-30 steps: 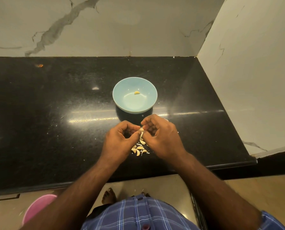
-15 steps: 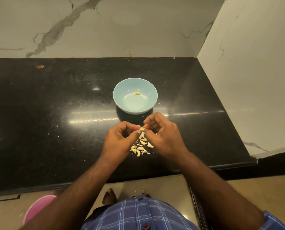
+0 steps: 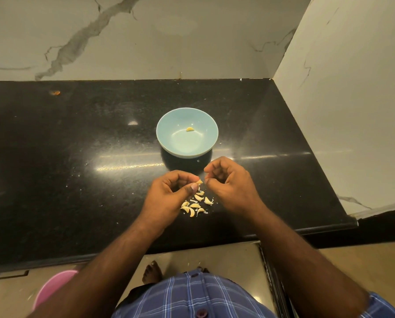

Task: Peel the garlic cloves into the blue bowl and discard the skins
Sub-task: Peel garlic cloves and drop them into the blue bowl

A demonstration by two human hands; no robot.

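Bowl behind, cloves in front

On the counter [image 3: 77,138] the bowl [image 3: 169,143] stands behind the pile of cloves [image 3: 195,205], with one clove [image 3: 189,129] in it. The left hand [image 3: 166,193] and right hand [image 3: 232,182] hover between them, above the pile. A basin [image 3: 54,285] sits below, left.

I am holding both forearms forward, hands close together but apart. My left hand [image 3: 169,193] is pinching thumb against curled forefinger, while my right hand [image 3: 231,182] is hovering beside it, fingers curled inward.
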